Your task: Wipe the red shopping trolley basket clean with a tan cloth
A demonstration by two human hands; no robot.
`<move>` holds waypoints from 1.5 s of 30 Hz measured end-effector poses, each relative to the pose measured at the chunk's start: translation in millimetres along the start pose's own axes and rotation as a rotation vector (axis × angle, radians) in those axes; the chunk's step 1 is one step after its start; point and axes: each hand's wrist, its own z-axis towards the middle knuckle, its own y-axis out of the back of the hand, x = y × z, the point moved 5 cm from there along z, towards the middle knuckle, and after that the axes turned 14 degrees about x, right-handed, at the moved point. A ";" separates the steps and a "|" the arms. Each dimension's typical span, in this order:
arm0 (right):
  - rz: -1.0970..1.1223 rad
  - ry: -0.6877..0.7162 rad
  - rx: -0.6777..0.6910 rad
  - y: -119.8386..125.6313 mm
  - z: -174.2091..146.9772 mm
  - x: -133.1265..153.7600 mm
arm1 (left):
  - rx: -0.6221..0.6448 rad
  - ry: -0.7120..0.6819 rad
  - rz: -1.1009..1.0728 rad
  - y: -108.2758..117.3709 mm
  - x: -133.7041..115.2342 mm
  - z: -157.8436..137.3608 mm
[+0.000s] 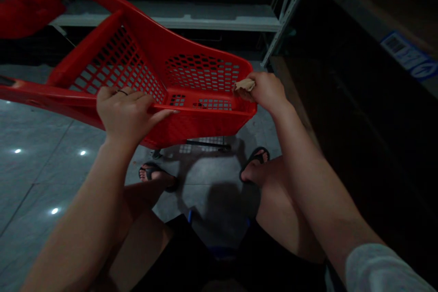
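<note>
Head cam: red shopping cart fills the upper left to center, lattice floor showing inside. Left hand, just left of center, has its fingers hooked over the near rim, thumb stretched along it. Right hand is clenched on a crumpled tan wad at the cart's right end. Blue-and-white label, upper right: barcode, arrow, text too blurry.

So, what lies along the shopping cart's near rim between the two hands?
In the head view, the red shopping cart's near rim looks bare between the left hand and the crumpled brown paper or cloth in the right hand.
</note>
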 end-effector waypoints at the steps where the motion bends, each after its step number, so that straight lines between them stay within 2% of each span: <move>1: -0.035 0.014 0.049 -1.1 -5.6 3.6 | -0.007 -0.010 -0.016 -1.4 -4.7 1.7; 3: -0.078 0.048 0.123 -1.7 -20.8 15.1 | -0.032 -0.038 -0.043 -3.3 -13.7 5.2; 5: -0.056 0.074 0.133 0.8 -38.1 28.7 | -0.056 -0.060 -0.053 -4.7 -20.6 8.6; 9: 0.057 0.067 0.068 6.1 -62.9 51.6 | -0.081 -0.069 -0.079 -6.9 -29.1 13.6; 12: -0.003 0.048 0.014 6.6 -68.2 60.6 | -0.108 -0.088 -0.100 -8.2 -34.8 15.3; 15: -0.127 -0.053 -0.059 9.5 -67.1 48.9 | -0.131 -0.123 -0.113 -12.0 -41.6 18.3; 19: -0.159 -0.343 -0.243 17.0 -67.4 7.3 | -0.187 -0.122 -0.174 -19.1 -52.5 29.2; 21: -0.145 -0.418 -0.278 13.5 -66.2 -3.8 | -0.212 -0.116 -0.213 -21.9 -59.2 36.3; 23: -0.124 -0.384 -0.258 4.2 -62.3 0.8 | -0.220 -0.117 -0.250 -23.6 -65.7 42.9; 28: -0.036 -0.012 -0.117 -21.8 -54.5 50.8 | -0.174 -0.087 -0.345 -23.3 -74.1 53.8; 31: -0.053 0.097 -0.075 -21.7 -53.1 61.3 | -0.135 -0.062 -0.343 -22.2 -74.7 56.8; 35: -0.104 0.103 -0.058 -8.6 -49.2 48.3 | -0.138 -0.074 -0.340 -23.0 -72.3 57.0; 40: -0.087 0.081 -0.075 8.5 -48.7 25.3 | -0.215 -0.146 -0.286 -25.2 -69.4 55.0; 45: -0.082 0.016 -0.102 20.1 -54.2 -23.1 | -0.201 -0.165 -0.282 -29.3 -67.3 56.3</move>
